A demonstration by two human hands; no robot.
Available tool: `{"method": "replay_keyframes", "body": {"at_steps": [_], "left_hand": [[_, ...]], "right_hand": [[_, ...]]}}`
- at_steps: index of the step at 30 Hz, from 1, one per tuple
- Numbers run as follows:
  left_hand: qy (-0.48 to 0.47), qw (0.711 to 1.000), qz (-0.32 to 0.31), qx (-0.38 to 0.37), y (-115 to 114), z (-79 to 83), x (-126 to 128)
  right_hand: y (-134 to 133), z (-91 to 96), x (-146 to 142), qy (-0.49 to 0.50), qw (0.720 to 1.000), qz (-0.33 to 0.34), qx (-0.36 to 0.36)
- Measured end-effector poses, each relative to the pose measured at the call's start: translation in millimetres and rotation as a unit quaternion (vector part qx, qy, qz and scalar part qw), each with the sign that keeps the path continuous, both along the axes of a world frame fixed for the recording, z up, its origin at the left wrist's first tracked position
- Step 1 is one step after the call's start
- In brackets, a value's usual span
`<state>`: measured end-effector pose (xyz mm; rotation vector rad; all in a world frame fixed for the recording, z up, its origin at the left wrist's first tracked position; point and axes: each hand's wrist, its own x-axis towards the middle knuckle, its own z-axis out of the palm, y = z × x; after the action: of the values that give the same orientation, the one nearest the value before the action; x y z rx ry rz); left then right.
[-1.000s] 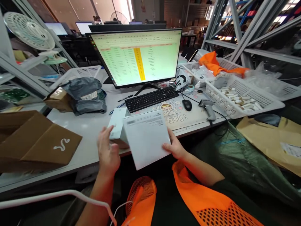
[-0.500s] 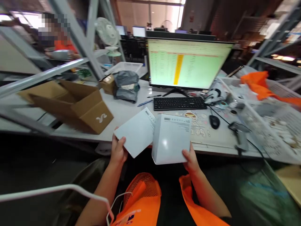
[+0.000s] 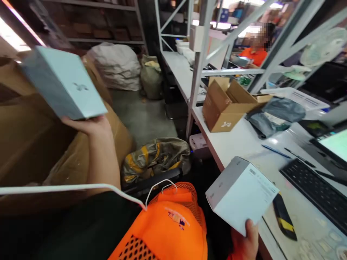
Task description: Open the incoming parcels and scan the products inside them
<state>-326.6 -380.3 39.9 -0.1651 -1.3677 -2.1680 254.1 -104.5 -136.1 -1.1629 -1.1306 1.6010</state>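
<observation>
My left hand (image 3: 90,124) is raised at the left, gripping a white box (image 3: 69,83) from beneath. That box is tilted, shows a dark logo on its near side, and is held over a large brown cardboard carton (image 3: 35,141). Low on the right, by the desk's front edge, my right hand (image 3: 249,238) grips a second white box (image 3: 241,195). Its thumb presses on the face with a small barcode label; the other fingers are mostly hidden behind the box. Both boxes look closed.
On the white desk (image 3: 225,151) are an open brown box (image 3: 230,104), a grey plastic bag (image 3: 276,115), a keyboard (image 3: 317,195) and a black-and-yellow cutter (image 3: 284,216). Sacks (image 3: 116,65) stand on the floor. Beyond a metal frame (image 3: 199,68) sits a person in orange (image 3: 253,56).
The view has swung left. My left hand has carried its white box away from the desk to above the carton. The right hand still holds the other box near the desk edge.
</observation>
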Motion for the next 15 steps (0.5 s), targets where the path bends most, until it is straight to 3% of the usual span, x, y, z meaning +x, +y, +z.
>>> {"method": "replay_keyframes", "body": {"at_steps": [2, 4, 6, 7, 8, 9, 11, 12, 13, 15], "left_hand": [[-0.135, 0.991, -0.002, -0.026, -30.9, 7.6, -6.0], [-0.234, 0.970, -0.049, -0.047, -21.2, 1.5, 15.2], [-0.230, 0.963, -0.128, -0.058, 24.8, -18.9, 64.3], [-0.215, 0.953, -0.203, -0.069, 55.2, -33.2, 97.1], [-0.186, 0.911, -0.355, -0.096, 86.3, -48.7, 132.6], [-0.180, 0.869, -0.445, -0.117, 115.2, -63.8, 167.9], [-0.142, 0.786, -0.581, -0.157, 158.2, -85.8, 224.6], [-0.125, 0.754, -0.620, -0.178, 170.1, -90.1, 240.5], [-0.113, 0.767, -0.603, -0.185, 174.8, -88.9, 246.1], [-0.098, 0.855, -0.480, -0.173, 161.5, -70.9, 227.6]], "right_hand": [[2.3, -1.5, -8.8, 0.010, 1.000, 0.019, -0.021], [6.7, -0.1, -21.7, 0.016, 0.999, 0.046, -0.010], [12.9, 6.7, -42.2, 0.017, 0.995, 0.087, 0.037], [16.1, 12.4, -55.5, 0.015, 0.991, 0.114, 0.070], [19.2, 19.4, -70.1, 0.011, 0.984, 0.141, 0.105], [21.9, 27.4, -85.4, 0.006, 0.976, 0.169, 0.136], [25.2, 43.6, -113.8, 0.006, 0.960, 0.214, 0.179], [25.8, 50.6, -124.9, 0.015, 0.952, 0.239, 0.188], [25.9, 56.2, -132.8, 0.030, 0.944, 0.267, 0.193], [26.3, 60.8, -137.1, 0.055, 0.928, 0.307, 0.205]]}}
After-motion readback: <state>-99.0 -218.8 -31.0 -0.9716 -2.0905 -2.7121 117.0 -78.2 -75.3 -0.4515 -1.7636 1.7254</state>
